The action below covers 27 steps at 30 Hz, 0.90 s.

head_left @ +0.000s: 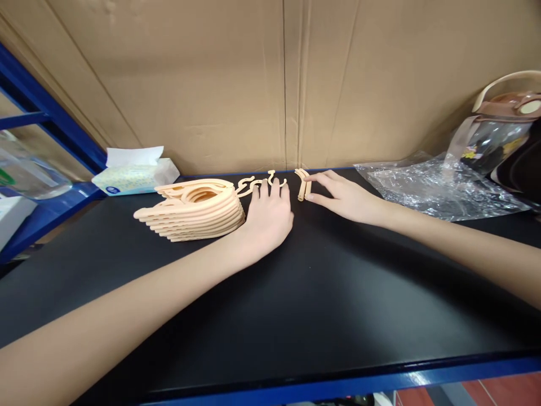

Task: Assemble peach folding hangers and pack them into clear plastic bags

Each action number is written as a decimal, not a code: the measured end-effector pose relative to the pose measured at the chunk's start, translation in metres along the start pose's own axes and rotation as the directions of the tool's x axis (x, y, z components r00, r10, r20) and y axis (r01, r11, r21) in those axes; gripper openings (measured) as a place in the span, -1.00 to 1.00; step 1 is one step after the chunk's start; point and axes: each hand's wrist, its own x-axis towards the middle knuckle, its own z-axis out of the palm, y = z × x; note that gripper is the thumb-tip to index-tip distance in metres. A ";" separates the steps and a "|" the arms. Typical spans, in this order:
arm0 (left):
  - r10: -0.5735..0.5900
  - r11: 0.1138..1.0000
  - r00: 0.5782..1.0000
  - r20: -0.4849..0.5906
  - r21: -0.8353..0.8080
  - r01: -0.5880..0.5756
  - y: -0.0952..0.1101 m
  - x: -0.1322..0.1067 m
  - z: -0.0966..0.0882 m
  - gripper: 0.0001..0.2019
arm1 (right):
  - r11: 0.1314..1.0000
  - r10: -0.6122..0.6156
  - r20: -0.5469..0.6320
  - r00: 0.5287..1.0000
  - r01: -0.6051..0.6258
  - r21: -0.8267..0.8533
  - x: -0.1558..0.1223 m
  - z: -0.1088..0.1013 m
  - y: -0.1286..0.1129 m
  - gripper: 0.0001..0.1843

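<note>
My left hand lies palm down with its fingers stretched forward over small cream plastic hooks. Its fingertips partly cover them, so I cannot tell how many there are. Just left of this hand stands a neat stack of cream plastic clothes hangers. To the right, my right hand has its thumb and forefinger against a pair of short, curved cream plastic pieces resting on the black tabletop. The thumb is at their near end and the forefinger farther up.
A tissue pack sits behind the hangers at the left, beside a blue metal frame. Crumpled clear plastic wrap lies at the right, by a clear bottle with a brown lid. Cardboard stands along the back.
</note>
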 end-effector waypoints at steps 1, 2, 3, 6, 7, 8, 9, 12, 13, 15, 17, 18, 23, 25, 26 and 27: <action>-0.064 0.998 0.998 -0.004 -0.012 0.064 0.002 0.011 0.001 -0.42 | 1.000 -0.018 0.015 1.000 0.018 -0.008 0.007 0.004 0.002 -0.43; -0.124 0.992 0.992 -0.007 -0.027 0.124 0.003 0.022 0.003 -0.40 | 1.000 -0.025 0.020 0.999 0.026 -0.014 0.012 0.007 0.003 -0.43; -0.183 0.982 0.983 0.000 -0.044 0.183 0.004 0.031 0.006 -0.39 | 0.999 -0.035 0.030 0.999 0.036 -0.021 0.017 0.010 0.005 -0.45; -0.295 0.951 0.954 0.059 -0.082 0.299 0.005 0.052 0.018 -0.39 | 0.997 -0.056 0.053 0.997 0.058 -0.045 0.024 0.017 0.008 -0.54; -0.308 0.945 0.947 0.087 -0.089 0.316 0.006 0.055 0.022 -0.41 | 0.997 -0.058 0.058 0.997 0.061 -0.052 0.024 0.017 0.009 -0.54; -0.311 0.943 0.945 0.100 -0.093 0.320 0.007 0.056 0.025 -0.41 | 0.996 -0.059 0.060 0.996 0.062 -0.057 0.023 0.017 0.010 -0.54; -0.304 0.945 0.947 0.106 -0.095 0.314 0.009 0.055 0.028 -0.40 | 0.996 -0.057 0.061 0.997 0.061 -0.061 0.021 0.016 0.011 -0.53; -0.235 0.963 0.964 0.124 -0.105 0.249 0.015 0.044 0.029 -0.37 | 0.996 -0.046 0.056 0.997 0.050 -0.071 0.012 0.012 0.016 -0.52; -0.200 0.970 0.970 0.135 -0.109 0.215 0.018 0.038 0.027 -0.36 | 0.996 -0.036 0.050 0.998 0.040 -0.077 0.007 0.010 0.017 -0.53; -0.118 0.983 0.981 0.151 -0.120 0.136 0.024 0.022 0.022 -0.35 | 0.995 -0.013 0.033 0.999 0.016 -0.094 -0.002 0.006 0.020 -0.54; -0.044 0.989 0.985 0.168 -0.130 0.066 0.031 0.002 0.015 -0.34 | 0.994 -0.003 0.024 1.000 0.006 -0.109 -0.012 0.003 0.021 -0.55; -0.007 0.990 0.985 0.172 -0.135 0.031 0.034 -0.009 0.012 -0.34 | 0.994 -0.007 0.024 1.000 0.009 -0.113 -0.017 0.001 0.021 -0.55; 0.144 0.979 0.978 0.148 -0.166 -0.119 0.041 -0.059 0.004 -0.32 | 0.989 -0.089 0.054 0.995 0.094 -0.117 -0.036 -0.005 0.016 -0.60; 0.187 0.970 0.973 0.136 -0.183 -0.161 0.039 -0.074 0.004 -0.31 | 0.980 -0.145 0.051 0.988 0.150 -0.133 -0.037 -0.008 0.012 -0.61; 0.213 0.962 0.968 0.129 -0.201 -0.185 0.036 -0.080 0.003 -0.31 | 0.974 -0.172 0.046 0.984 0.177 -0.143 -0.035 -0.009 0.010 -0.61; 0.239 0.952 0.964 0.116 -0.222 -0.210 0.034 -0.084 0.003 -0.31 | 0.968 -0.196 0.039 0.980 0.199 -0.151 -0.031 -0.010 0.008 -0.62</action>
